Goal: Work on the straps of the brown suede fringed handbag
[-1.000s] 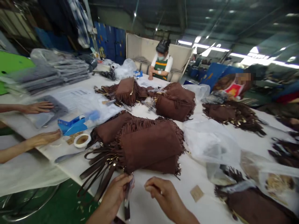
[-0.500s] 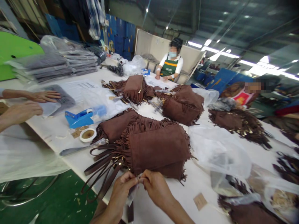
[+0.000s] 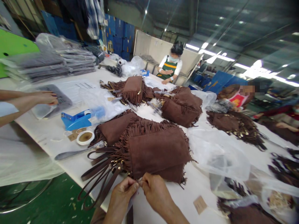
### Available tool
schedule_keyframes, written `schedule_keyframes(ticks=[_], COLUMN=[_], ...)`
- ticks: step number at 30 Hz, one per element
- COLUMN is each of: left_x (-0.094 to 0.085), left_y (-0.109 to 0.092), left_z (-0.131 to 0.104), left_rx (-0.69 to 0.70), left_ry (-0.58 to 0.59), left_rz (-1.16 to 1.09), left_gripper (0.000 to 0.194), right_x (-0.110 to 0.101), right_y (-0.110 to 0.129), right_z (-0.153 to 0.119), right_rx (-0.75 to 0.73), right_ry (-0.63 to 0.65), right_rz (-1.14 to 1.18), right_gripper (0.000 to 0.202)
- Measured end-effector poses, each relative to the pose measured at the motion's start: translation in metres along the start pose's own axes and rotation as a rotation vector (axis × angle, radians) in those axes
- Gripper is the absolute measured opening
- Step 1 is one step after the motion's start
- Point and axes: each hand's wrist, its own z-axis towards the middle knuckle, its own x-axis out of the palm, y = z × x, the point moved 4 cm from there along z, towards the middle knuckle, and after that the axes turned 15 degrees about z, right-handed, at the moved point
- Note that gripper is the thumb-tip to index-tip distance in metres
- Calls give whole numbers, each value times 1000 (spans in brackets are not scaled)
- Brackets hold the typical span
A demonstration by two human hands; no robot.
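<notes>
Both hands, left hand [image 3: 123,194] and right hand [image 3: 155,191], pinch a small clear wrapper [image 3: 139,180] between closed fingertips, steadying it beside the brown fringed suede bag [image 3: 158,152].

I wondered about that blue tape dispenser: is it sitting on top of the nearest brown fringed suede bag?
No, the blue tape dispenser rests on the white table, left of the nearest brown fringed suede bag and apart from it.

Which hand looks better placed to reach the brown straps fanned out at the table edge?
Left, probably. The left hand lies right beside the straps, which spread to its side; the right hand sits farther off, under the fringed brown bag. Both pinch something small together.
</notes>
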Motion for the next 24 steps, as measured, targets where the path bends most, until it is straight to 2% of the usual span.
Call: schedule_keyframes(ticks=[4, 10, 13, 24], left_x=[1, 7, 9, 13], left_y=[4, 18, 16, 0], left_z=[3, 6, 5, -5], left_rx=[-31, -181, -194, -134], left_ry=[-12, 8, -9, -49], left_rz=[21, -178, -171, -210], left_gripper=[30, 32, 32, 32], right_x=[0, -2, -3, 6], right_y=[2, 5, 6, 0], right_z=[0, -6, -10, -19], right_rx=[-2, -46, -67, -47], right_ry=[-6, 38, 40, -108], right_rz=[-8, 114, 150, 155], right_gripper=[16, 18, 21, 15])
